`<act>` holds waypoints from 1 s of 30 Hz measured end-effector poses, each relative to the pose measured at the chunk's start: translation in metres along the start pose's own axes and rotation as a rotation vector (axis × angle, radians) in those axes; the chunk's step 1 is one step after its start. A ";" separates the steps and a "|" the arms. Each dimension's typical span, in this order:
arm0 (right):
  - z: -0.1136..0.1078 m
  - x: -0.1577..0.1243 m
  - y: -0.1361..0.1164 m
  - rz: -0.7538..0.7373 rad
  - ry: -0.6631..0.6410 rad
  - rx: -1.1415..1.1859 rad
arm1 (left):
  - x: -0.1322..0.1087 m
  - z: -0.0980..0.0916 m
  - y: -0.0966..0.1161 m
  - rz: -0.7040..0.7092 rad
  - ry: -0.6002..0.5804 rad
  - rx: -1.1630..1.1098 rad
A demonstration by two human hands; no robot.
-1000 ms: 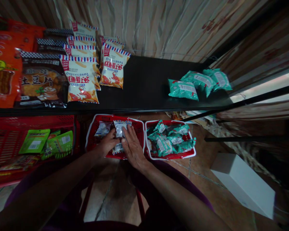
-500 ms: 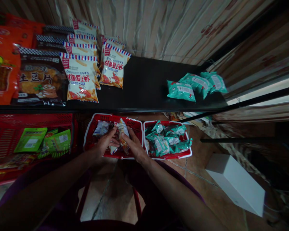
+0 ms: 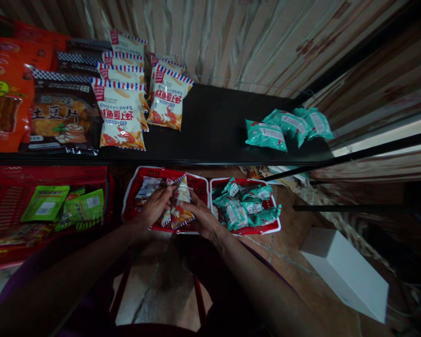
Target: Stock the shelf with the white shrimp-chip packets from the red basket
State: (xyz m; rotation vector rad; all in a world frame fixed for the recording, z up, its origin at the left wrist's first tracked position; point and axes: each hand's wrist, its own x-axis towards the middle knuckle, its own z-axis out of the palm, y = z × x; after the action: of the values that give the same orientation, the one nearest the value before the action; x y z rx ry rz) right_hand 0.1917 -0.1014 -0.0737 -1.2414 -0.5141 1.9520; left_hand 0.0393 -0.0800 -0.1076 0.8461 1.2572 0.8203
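Note:
Both my hands are down in a small red basket [image 3: 133, 187] below the black shelf. My left hand [image 3: 155, 208] and my right hand [image 3: 200, 217] are closed on a stack of shrimp-cracker snack bags [image 3: 180, 202] with red, white and blue striped tops, tilted up on edge so the orange front faces me. More bags of the same kind [image 3: 148, 185] lie flat in the basket behind my left hand. Matching bags [image 3: 121, 116] stand in rows on the shelf above.
A second red basket [image 3: 275, 225] to the right holds several teal packets; three teal packets [image 3: 265, 135] lie on the black shelf [image 3: 210, 126]. Dark and orange snack bags fill the shelf's left. A large red crate [image 3: 10, 196] with green packets sits lower left. A white box [image 3: 344, 271] lies on the floor.
My hands have gathered the snack bags from lying flat in the basket and turned them up on edge, with the printed front now facing me.

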 end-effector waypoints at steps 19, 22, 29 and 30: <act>-0.013 -0.002 0.001 0.188 -0.001 0.163 | 0.009 -0.011 -0.002 -0.042 0.201 -0.078; -0.010 -0.004 0.000 0.194 -0.040 0.181 | 0.009 -0.011 -0.002 -0.080 0.208 -0.141; -0.004 -0.008 -0.004 0.185 -0.087 0.152 | 0.008 -0.010 0.010 -0.120 0.123 -0.183; -0.003 -0.009 -0.004 0.186 -0.087 0.155 | 0.009 -0.011 0.010 -0.104 0.139 -0.159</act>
State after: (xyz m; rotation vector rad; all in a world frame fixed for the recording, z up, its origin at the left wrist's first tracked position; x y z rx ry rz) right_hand 0.1979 -0.1058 -0.0673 -1.1440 -0.2921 2.1654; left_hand 0.0293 -0.0666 -0.1037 0.5993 1.3274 0.8943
